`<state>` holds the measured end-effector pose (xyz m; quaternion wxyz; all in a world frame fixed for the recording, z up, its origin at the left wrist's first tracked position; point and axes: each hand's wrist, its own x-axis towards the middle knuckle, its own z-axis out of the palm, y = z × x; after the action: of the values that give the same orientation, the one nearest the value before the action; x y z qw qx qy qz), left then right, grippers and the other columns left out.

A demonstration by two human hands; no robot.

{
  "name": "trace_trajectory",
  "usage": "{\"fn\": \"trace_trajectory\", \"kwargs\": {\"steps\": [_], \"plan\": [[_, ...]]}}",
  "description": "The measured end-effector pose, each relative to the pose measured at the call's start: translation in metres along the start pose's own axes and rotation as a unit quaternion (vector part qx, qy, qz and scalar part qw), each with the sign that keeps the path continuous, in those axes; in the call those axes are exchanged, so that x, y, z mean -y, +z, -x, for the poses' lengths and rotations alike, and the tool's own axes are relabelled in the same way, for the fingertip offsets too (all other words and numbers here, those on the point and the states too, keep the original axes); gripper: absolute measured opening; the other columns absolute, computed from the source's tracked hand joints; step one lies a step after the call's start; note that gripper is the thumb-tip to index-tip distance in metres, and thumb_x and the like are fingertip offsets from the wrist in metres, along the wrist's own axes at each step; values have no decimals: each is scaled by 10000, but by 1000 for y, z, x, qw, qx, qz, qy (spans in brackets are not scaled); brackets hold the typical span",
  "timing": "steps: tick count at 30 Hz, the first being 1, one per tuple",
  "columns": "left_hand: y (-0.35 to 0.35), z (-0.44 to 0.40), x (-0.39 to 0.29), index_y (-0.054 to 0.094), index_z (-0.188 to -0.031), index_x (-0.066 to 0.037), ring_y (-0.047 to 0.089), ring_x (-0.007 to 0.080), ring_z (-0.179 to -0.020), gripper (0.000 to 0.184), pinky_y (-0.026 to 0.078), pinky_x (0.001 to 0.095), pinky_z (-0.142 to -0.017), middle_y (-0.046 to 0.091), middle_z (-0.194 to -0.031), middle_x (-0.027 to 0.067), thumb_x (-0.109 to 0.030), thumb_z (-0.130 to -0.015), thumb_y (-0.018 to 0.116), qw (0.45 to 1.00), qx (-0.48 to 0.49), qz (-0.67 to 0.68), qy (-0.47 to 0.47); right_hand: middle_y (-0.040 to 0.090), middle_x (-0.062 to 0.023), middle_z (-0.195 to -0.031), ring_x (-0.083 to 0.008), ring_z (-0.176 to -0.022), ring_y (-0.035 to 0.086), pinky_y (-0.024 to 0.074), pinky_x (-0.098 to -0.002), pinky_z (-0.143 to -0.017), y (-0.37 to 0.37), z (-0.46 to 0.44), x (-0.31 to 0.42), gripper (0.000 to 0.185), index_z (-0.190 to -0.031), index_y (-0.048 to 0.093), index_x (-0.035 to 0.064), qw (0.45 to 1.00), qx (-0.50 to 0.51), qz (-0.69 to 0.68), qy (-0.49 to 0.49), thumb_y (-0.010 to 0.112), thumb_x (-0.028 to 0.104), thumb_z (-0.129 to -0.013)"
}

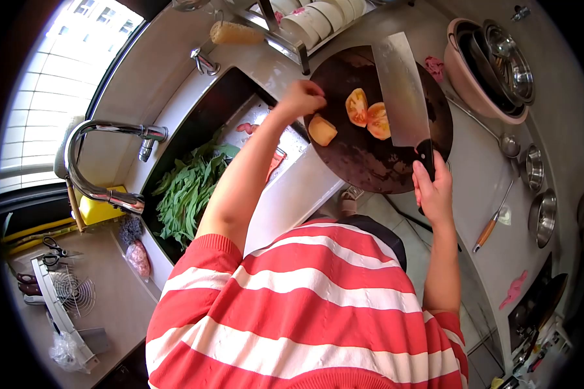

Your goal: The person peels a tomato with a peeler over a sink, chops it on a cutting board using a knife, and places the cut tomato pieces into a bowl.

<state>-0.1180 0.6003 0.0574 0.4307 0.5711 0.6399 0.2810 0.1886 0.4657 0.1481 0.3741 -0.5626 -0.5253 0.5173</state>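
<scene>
My right hand [433,191] grips the black handle of a cleaver [401,91], its broad blade lying over the right part of a round dark cutting board [350,165]. Beside the blade are two cut tomato pieces, one tomato piece [356,107] and another tomato piece [378,121], with their cut faces up. A third tomato piece [322,130] rests skin up near the board's left edge. Just above it, at that edge, is my left hand [302,98], its fingers drawn together; whatever they may hold is hidden.
Leafy greens [191,188] fill part of the sink [240,81] on the left, under a curved faucet [78,142]. Stacked bowls [315,23] stand in a rack behind the board. To the right are a pink basin [457,71], a ladle [509,144] and metal bowls [542,217].
</scene>
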Motion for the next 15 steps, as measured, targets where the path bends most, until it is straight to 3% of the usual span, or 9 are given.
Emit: {"fn": "trace_trajectory", "kwargs": {"steps": [1,3,5,7,8,9,11,13,15], "plan": [[-10,1,9,703,-951,-51,642,203,-732,306,536,323,-692,671,-864,119,-173,-670,715,989,-11,125,-73,458,37,-639,-21,-430,355,282,-184,-378,-4,4,-7,205,-1128,539,61,1000,-2,12,-9,548,166,-952],[-35,17,33,695,-900,-11,648,264,-728,306,542,394,-743,668,-824,146,-222,-681,729,983,-66,131,-112,491,19,-659,-52,-505,408,334,-218,-457,-14,14,-16,228,-1117,547,39,997,-5,74,-34,576,172,-933],[-65,29,89,694,-967,-45,648,292,-803,367,535,419,-776,659,-910,161,-276,-685,743,974,10,-198,-110,546,-18,-686,-118,-602,495,423,-273,-577,-19,24,-16,247,-1080,550,5,988,-8,140,-58,601,179,-913],[-52,69,75,668,-1061,-68,629,319,-923,469,521,401,-821,615,-1036,168,-326,-680,758,889,-69,-439,-109,583,-79,-710,-168,-623,530,446,-298,-610,-18,30,-12,271,-1110,548,6,985,21,166,-38,607,170,-902],[-43,76,62,637,-1118,-69,593,327,-1023,546,508,389,-849,559,-1114,163,-344,-671,790,913,-81,-394,-66,585,-91,-710,-173,-616,526,445,-300,-606,-13,29,-12,271,-1111,547,8,984,29,171,-51,608,168,-901],[-31,85,52,622,-1139,-60,604,316,-994,569,505,401,-854,551,-1145,172,-374,-697,794,946,-93,-308,49,587,-102,-710,-178,-609,523,444,-302,-602,-7,29,-11,271,-1112,547,9,981,38,177,-64,608,166,-900],[7,99,3,590,-1165,-71,555,333,-1077,604,484,401,-885,525,-1174,170,-350,-682,820,966,-98,-183,153,639,-194,-790,-364,-708,631,478,-388,-631,5,21,-16,261,-1092,537,12,976,65,200,-52,596,179,-901],[34,104,-22,595,-1163,-100,548,353,-1061,567,484,408,-888,515,-1176,161,-304,-679,809,937,-114,-261,204,645,-226,-832,-427,-811,613,480,-445,-661,16,12,-19,260,-1094,535,22,968,68,235,-47,584,191,-903],[43,89,-13,614,-1130,-107,563,356,-1021,483,493,419,-869,523,-1155,161,-239,-695,777,937,-90,-299,159,644,-228,-824,-431,-808,613,477,-458,-662,18,8,-25,264,-1100,534,23,966,55,247,-52,581,195,-905]]}}
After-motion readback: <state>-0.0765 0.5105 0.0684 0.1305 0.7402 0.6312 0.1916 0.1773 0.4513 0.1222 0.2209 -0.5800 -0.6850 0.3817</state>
